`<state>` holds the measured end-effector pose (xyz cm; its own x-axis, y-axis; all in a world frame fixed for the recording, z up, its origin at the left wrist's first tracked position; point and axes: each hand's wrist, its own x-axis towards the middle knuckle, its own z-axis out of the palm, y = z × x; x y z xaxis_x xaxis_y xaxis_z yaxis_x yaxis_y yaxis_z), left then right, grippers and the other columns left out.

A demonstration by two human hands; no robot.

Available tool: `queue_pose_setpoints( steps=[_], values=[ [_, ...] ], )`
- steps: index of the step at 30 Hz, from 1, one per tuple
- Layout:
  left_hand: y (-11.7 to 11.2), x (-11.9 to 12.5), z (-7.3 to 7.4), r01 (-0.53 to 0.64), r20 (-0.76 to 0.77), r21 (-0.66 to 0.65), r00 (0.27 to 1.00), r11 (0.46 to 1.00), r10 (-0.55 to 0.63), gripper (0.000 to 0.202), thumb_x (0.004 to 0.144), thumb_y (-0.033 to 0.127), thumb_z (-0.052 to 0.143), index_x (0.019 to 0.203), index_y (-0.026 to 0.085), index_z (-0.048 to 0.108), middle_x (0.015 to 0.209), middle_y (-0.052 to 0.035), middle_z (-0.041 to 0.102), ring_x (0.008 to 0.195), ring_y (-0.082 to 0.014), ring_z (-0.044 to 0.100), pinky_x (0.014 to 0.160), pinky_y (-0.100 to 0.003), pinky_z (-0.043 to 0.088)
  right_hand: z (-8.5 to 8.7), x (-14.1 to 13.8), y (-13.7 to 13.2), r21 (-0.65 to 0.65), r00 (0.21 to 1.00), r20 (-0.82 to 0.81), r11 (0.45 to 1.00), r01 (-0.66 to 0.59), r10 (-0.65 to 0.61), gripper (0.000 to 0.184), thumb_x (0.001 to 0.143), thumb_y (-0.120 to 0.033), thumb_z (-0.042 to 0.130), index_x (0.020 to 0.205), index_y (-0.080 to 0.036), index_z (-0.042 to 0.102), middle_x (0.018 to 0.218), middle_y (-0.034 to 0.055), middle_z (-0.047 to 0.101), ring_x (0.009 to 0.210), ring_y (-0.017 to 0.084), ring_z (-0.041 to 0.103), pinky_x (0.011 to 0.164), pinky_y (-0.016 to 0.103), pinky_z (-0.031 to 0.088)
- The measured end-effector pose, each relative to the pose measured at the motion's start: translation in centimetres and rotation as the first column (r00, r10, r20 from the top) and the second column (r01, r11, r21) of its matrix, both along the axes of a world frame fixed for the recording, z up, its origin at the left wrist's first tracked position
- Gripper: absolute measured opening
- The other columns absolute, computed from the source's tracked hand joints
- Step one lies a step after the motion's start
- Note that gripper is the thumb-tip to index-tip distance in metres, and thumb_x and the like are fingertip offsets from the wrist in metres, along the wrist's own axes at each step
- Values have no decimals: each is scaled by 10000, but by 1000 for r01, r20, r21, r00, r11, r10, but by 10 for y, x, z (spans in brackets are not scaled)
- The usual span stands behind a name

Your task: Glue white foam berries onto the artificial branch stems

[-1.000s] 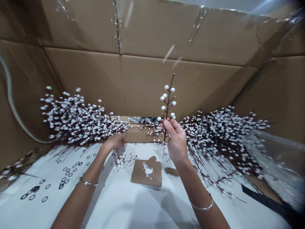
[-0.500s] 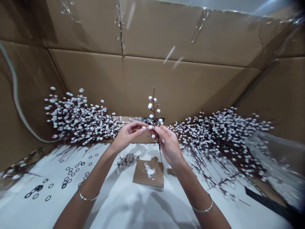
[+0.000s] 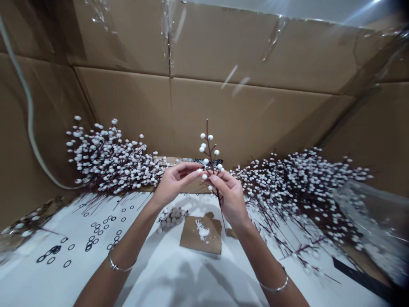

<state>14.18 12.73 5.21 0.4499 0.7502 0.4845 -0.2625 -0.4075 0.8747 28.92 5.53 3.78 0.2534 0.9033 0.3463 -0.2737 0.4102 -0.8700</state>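
My right hand [image 3: 229, 195] is closed around the lower stem of a thin dark twig [image 3: 209, 147] that stands upright and carries several white berries. My left hand [image 3: 175, 180] is raised beside it, fingertips pinched on a small white berry [image 3: 200, 170] at the twig's side. Below the hands a little heap of loose white berries [image 3: 171, 215] lies on the white tabletop [image 3: 166, 281], next to a brown cardboard piece [image 3: 202, 235] with a blob of white glue on it.
Heaps of finished berry twigs lie at the left [image 3: 107, 160] and right [image 3: 303, 183]. Small black rings [image 3: 92, 226] are scattered on the left of the table. A clear plastic bag [image 3: 373, 221] sits far right. Cardboard walls [image 3: 223, 115] enclose the space.
My left hand left the loose berry heap and rose to the twig with a berry. My right hand lowered the twig and brought it leftward to meet it.
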Motion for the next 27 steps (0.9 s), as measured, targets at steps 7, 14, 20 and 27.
queue_pose_setpoints(
  steps=[7, 14, 20, 27],
  values=[
    [3, 3, -4, -58, 65, -4, 996, 998, 58, 219, 817, 300, 720, 999, 180, 695, 1002, -61, 705, 937, -169, 666, 869, -275, 521, 3, -1, -5, 73, 990, 117, 995, 65, -73, 96, 825, -269, 692, 802, -188, 645, 983, 40, 720, 941, 174, 664, 853, 289, 497],
    [1, 8, -9, -103, 125, -14, 987, 995, 104, 186, 826, 301, 715, 961, 173, 703, 988, -57, 710, 934, -156, 666, 851, -251, 512, 2, -2, -3, 97, 955, 248, 985, 144, -164, 120, 822, -268, 679, 898, -177, 664, 898, 50, 685, 943, 207, 653, 842, 325, 504],
    [-2, 13, -13, -136, 171, -53, 975, 989, 143, 182, 799, 309, 741, 911, 172, 702, 927, -43, 721, 887, -153, 675, 843, -260, 513, 1, -2, -3, 93, 945, 263, 980, 176, -195, 136, 814, -279, 684, 914, -188, 668, 935, 57, 698, 922, 208, 656, 825, 331, 507],
    [-4, 13, -11, -145, 143, -62, 978, 988, 152, 228, 783, 344, 747, 904, 160, 692, 909, -53, 724, 866, -167, 683, 848, -293, 518, 2, -3, -3, 82, 948, 260, 982, 170, -185, 139, 813, -303, 684, 904, -201, 661, 964, 56, 700, 962, 209, 652, 871, 339, 501]
  ],
)
